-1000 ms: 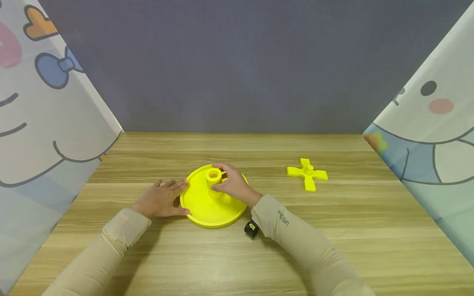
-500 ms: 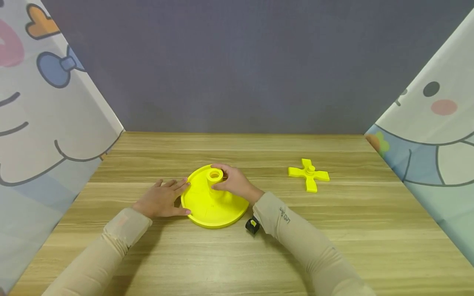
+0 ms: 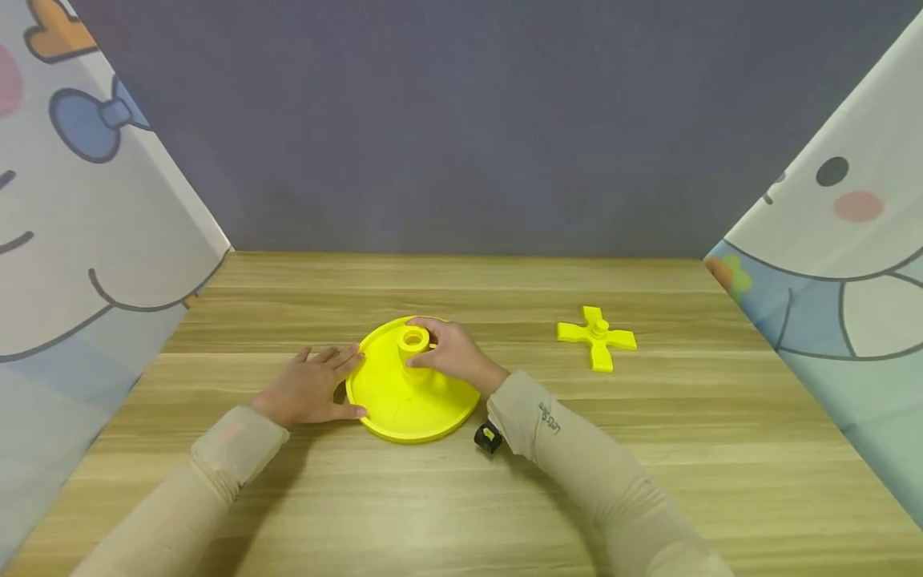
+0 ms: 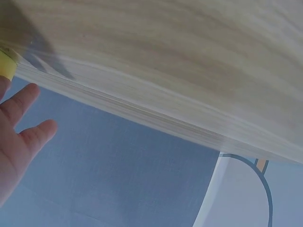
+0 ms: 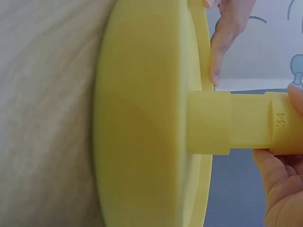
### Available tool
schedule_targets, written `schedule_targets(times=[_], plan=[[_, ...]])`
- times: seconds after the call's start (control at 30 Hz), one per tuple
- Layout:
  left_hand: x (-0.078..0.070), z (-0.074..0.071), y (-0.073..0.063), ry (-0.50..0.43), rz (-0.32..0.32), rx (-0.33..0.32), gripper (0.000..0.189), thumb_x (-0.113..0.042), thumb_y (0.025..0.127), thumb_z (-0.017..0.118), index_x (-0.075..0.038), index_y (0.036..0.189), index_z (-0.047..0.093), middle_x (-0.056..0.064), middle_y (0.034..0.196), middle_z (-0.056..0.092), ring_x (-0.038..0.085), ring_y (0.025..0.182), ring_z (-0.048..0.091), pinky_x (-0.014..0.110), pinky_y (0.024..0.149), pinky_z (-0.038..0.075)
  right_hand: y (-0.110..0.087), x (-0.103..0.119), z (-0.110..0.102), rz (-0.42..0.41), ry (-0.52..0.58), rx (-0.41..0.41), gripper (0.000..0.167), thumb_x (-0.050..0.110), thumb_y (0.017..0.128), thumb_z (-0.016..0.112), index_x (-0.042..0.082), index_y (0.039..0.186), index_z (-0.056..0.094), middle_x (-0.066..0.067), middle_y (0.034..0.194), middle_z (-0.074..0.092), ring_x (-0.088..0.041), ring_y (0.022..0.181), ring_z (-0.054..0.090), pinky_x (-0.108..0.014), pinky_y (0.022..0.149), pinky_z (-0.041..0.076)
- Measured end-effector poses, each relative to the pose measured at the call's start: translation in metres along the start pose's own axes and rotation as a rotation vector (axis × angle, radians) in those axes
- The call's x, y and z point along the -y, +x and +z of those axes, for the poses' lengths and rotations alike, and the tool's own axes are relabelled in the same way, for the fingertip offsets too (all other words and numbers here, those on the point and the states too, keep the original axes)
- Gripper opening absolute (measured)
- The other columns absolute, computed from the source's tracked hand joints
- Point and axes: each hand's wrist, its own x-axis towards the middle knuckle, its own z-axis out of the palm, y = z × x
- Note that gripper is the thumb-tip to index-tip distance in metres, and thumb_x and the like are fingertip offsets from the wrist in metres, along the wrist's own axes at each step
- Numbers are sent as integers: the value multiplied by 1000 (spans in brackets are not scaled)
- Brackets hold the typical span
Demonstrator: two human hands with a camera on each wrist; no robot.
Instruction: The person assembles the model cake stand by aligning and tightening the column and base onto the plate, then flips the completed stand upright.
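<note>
A round yellow disc (image 3: 389, 409) with a raised rim lies on the wooden table. From its middle stands a thick yellow post (image 5: 208, 123). My right hand (image 3: 454, 353) grips the hollow yellow collar (image 3: 413, 340) at the top of this post between thumb and fingers. The collar bears the number 34 in the right wrist view, where narrower yellow material shows between it and the post's base. My left hand (image 3: 310, 389) rests against the disc's left rim, fingers spread and fairly straight. In the left wrist view only part of the left hand (image 4: 14, 137) shows.
A yellow cross-shaped piece (image 3: 598, 336) with a central peg lies on the table (image 3: 692, 441) to the right. A small black device (image 3: 488, 438) sits at the right wrist. A grey panel (image 3: 461, 128) rises behind the table, with printed cartoon panels (image 3: 829, 312) at both sides.
The head view has shifted slightly. Both hands keep their places on the disc and collar; the right wrist has turned slightly. The cross-shaped piece lies where it was.
</note>
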Motion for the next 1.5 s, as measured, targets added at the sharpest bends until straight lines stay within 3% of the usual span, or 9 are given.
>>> schedule_targets(times=[0.23, 0.4, 0.67, 0.8, 1.0, 1.13, 1.5], plan=[[2, 1, -3, 21, 8, -29, 88, -66, 85, 54, 0, 141, 44, 17, 147, 41, 45, 125, 46, 68, 98, 31, 0, 3, 4, -32, 1, -29, 59, 5, 78, 79, 0, 132, 55, -13, 125, 62, -24, 112, 60, -29, 93, 48], [3, 3, -1, 25, 10, -15, 88, -66, 85, 53, 1, 142, 43, 18, 147, 40, 45, 125, 46, 67, 99, 31, -2, 3, 3, -37, -24, -36, 58, 6, 77, 79, 1, 131, 56, -13, 123, 63, -24, 108, 61, -28, 91, 49], [0, -2, 1, 37, 16, 19, 90, -69, 85, 49, 0, 142, 43, 16, 149, 38, 44, 127, 44, 67, 100, 29, -1, 3, -9, -56, -84, 85, 59, 11, 80, 78, 4, 133, 52, -8, 117, 62, -18, 101, 58, -27, 88, 48], [0, -3, -1, 36, 4, 31, 90, -69, 85, 49, -1, 143, 42, 16, 149, 38, 44, 127, 44, 67, 100, 29, 1, 4, -12, -78, -137, 149, 66, 14, 82, 77, 7, 140, 47, -11, 126, 59, -21, 106, 56, -29, 91, 47], [-3, -6, -2, 15, -3, 32, 91, -69, 85, 50, 0, 143, 42, 17, 149, 37, 45, 127, 43, 67, 101, 28, -1, -3, -23, -50, -30, 192, 81, 9, 83, 75, 12, 151, 30, -17, 140, 46, -29, 118, 54, -36, 95, 48], [-2, -5, -1, 3, -5, 38, 91, -68, 85, 52, 1, 143, 41, 17, 150, 36, 45, 128, 42, 67, 101, 27, -4, -13, -34, -55, -1, 181, 79, 9, 85, 74, 13, 151, 31, -17, 140, 46, -30, 117, 55, -36, 92, 50], [0, -2, 0, -4, 4, 20, 91, -69, 84, 52, 1, 142, 43, 17, 148, 38, 45, 127, 43, 67, 100, 29, -21, -37, -73, -60, -72, 114, 58, 7, 86, 70, 0, 139, 47, -23, 126, 56, -33, 106, 58, -39, 91, 49]])
